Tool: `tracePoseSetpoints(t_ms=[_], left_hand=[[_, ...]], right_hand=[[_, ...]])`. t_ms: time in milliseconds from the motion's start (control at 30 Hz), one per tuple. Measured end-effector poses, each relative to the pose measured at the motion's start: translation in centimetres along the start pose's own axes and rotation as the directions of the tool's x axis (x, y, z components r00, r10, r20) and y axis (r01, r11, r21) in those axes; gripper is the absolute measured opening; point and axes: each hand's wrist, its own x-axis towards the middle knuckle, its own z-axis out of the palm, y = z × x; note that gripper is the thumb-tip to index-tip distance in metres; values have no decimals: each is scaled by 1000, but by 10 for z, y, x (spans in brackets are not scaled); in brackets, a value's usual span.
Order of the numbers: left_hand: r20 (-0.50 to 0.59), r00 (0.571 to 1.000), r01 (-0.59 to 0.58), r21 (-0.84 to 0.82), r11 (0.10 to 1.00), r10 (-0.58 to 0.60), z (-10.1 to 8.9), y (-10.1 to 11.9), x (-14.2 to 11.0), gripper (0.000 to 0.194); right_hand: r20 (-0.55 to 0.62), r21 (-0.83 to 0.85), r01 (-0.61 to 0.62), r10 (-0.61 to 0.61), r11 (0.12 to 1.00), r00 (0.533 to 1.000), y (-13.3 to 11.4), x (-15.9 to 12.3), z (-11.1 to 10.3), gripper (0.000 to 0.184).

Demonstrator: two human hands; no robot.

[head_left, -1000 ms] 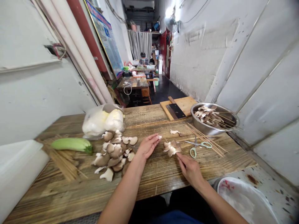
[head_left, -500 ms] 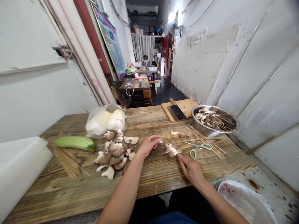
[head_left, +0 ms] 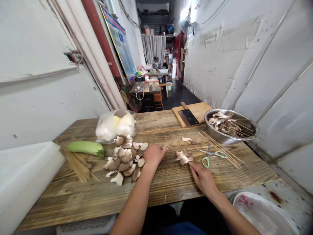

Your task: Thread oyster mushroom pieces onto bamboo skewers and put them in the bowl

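My left hand (head_left: 153, 156) rests on the wooden table (head_left: 171, 182) with its fingers curled shut, just right of a pile of oyster mushrooms (head_left: 124, 158); a small pale mushroom bit shows at its fingertips. My right hand (head_left: 202, 178) lies palm down, its fingertips pinched at the near edge of a small cluster of mushroom pieces (head_left: 184, 157). I cannot make out a skewer through that cluster. Green-handled scissors (head_left: 211, 155) lie just right of the cluster.
Bamboo skewers (head_left: 223, 148) lie by a steel bowl (head_left: 230, 140) of skewered mushrooms. A cutting board (head_left: 199, 109) with a cleaver (head_left: 187, 116) sits behind. Bagged cabbage (head_left: 116, 125), a green gourd (head_left: 85, 147), more skewers (head_left: 78, 164) and a white box (head_left: 22, 176) lie left. A white tub (head_left: 264, 215) stands below right.
My left hand has drawn back toward the mushroom pile and its fingers have curled in. The right hand stays at the small cluster. The view has shifted slightly.
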Motion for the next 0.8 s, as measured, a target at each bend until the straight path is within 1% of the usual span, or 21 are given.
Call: tracePoseSetpoints(t_ms=[33, 67, 100, 167, 267, 367, 433, 500, 567, 700, 800], left_hand=[[41, 999, 2, 64, 998, -5, 3, 3, -2, 45], [52, 999, 0, 105, 995, -6, 6, 6, -3, 44], [45, 999, -2, 121, 993, -4, 11, 7, -3, 41], [12, 1000, -10, 91, 996, 9, 18, 7, -1, 34], [-46, 999, -27, -34, 999, 26, 25, 1, 3, 28], [-101, 993, -78, -222, 972, 57, 26, -6, 4, 27], [-103, 991, -116, -333, 936, 86, 26, -8, 3, 25], [-87, 987, -157, -379, 912, 133, 26, -8, 2, 23], [-103, 977, -212, -368, 905, 187, 25, -6, 2, 22], [-177, 949, -304, -311, 900, 260, 23, -4, 0, 19], [-187, 924, -377, -294, 878, 334, 20, -3, -2, 20]], right_hand=[[-1, 6, 2, -2, 1000, 1000, 0, 0, 0, 31], [-3, 9, 4, -4, 1000, 1000, 0, 1, 0, 31], [-5, 9, 7, -7, 1000, 1000, 0, 1, 0, 31], [-6, 6, 15, -15, 1000, 1000, 0, 2, 0, 31], [2, 5, 34, -34, 999, 999, 0, 3, 0, 31], [12, 12, 49, -49, 999, 999, -2, 6, 1, 31], [21, 22, 58, -58, 998, 998, -5, 7, 1, 31], [42, 28, 69, -71, 997, 997, -9, 9, 1, 31], [70, 23, 74, -76, 997, 995, -13, 9, 1, 31], [113, -29, 69, -65, 997, 991, -18, 9, 3, 32], [126, -74, 74, -64, 995, 990, -19, 9, 4, 32]])
